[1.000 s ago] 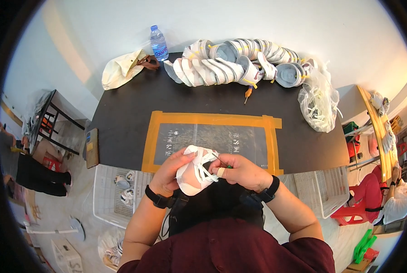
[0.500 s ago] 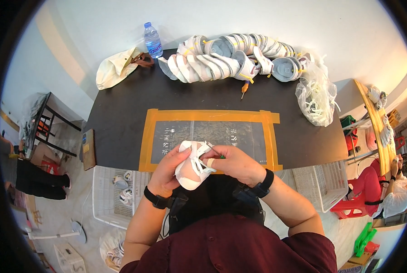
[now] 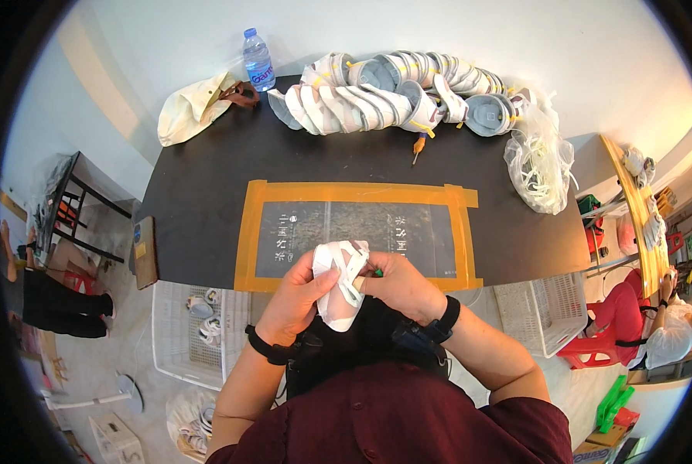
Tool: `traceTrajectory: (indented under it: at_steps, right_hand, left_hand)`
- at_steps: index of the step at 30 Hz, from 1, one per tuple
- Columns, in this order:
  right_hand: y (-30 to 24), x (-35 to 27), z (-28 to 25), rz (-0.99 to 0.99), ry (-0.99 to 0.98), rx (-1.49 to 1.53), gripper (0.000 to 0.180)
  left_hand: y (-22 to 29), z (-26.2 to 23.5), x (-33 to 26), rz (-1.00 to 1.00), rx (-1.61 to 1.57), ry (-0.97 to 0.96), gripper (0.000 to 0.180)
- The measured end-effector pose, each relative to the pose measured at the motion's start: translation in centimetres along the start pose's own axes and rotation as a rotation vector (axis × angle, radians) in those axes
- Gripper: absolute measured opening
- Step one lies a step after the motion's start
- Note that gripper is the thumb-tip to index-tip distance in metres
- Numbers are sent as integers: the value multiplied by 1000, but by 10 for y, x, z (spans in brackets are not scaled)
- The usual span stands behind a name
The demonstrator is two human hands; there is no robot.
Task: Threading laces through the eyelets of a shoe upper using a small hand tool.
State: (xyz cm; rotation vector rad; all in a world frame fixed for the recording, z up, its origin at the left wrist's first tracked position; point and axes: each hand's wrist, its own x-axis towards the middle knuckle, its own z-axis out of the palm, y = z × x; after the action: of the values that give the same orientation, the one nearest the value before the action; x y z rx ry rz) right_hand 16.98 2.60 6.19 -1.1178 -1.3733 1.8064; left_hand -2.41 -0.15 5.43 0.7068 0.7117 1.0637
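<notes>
A small white and pale pink shoe upper (image 3: pixel 338 298) with white laces crossed over its front is held above the table's near edge. My left hand (image 3: pixel 295 298) closes round its left side, thumb resting on the front. At its right edge, by the laces, my right hand (image 3: pixel 400 286) is closed, thumb and fingers pinched together. A small green bit of a thin tool (image 3: pixel 377 272) shows between the right fingers; most of it is hidden. A pale bandage-like wrap covers the right thumb.
Rows of nested shoe uppers (image 3: pixel 346 108) line the table's back, beside a bag of white laces (image 3: pixel 541 174). An orange-handled awl (image 3: pixel 418 147), water bottle (image 3: pixel 258 62), cloth bag (image 3: pixel 195 108) and phone (image 3: pixel 145 251) lie around. White crates (image 3: pixel 183 359) stand below. Co-workers sit right and stand left.
The shoe upper has turned in my hands, its front more upright and narrower to view. My left thumb has moved down onto its front. The tool's dark shaft, visible before, is now hidden.
</notes>
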Motion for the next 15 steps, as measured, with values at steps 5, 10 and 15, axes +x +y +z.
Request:
traceTrajectory:
  at_steps: [5,10,15]
  right_hand:
    - [-1,1,3,-41,-17,-100,23]
    - [0,3,5,-58,-10,-110,26]
    - [-3,5,-1,-70,-63,-72,25]
  left_hand:
    - [-3,-7,0,-15,26,-37,40]
    - [-6,-10,1,25,112,-61,39]
    - [3,-2,2,2,60,-54,39]
